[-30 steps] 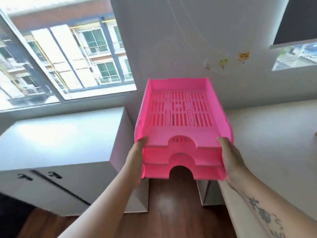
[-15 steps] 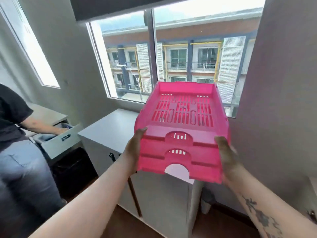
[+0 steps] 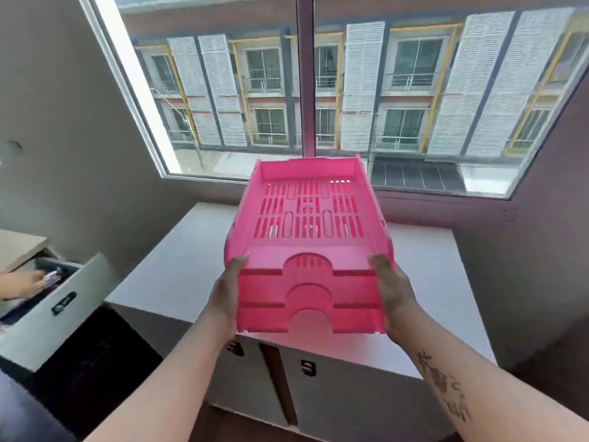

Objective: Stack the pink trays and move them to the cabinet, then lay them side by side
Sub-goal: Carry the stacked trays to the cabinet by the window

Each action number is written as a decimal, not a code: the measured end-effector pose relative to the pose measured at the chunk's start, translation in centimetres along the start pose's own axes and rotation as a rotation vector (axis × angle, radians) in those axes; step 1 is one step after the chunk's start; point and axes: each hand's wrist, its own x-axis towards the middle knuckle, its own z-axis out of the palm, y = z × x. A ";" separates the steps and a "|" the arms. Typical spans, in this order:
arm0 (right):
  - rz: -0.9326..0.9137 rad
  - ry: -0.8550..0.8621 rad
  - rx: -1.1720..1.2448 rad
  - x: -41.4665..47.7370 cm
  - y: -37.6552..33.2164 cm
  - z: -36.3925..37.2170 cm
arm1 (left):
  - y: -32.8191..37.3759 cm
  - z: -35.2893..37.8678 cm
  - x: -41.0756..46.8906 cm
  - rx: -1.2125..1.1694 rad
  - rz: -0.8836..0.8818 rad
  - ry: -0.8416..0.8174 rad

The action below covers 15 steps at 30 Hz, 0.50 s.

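Hands with trays above white cabinet

The stacked trays hang above the cabinet, which stands below the window, with an open drawer to the cabinet's left, well apart.

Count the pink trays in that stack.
3, nested and held over the cabinet between the left hand and right hand: top tray, middle tray, bottom tray. Another could hide inside.
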 end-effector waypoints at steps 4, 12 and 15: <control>0.018 0.077 -0.039 1.5 1.5 1.2 | -0.4 -1.3 3.0 0.022 -0.008 -0.044; -0.025 0.021 -0.282 1.3 1.1 0.9 | -0.6 -2.6 2.9 0.185 0.093 -0.171; -0.083 0.012 -0.443 1.8 -1.6 0.3 | 2.0 -3.0 2.9 0.294 0.193 -0.259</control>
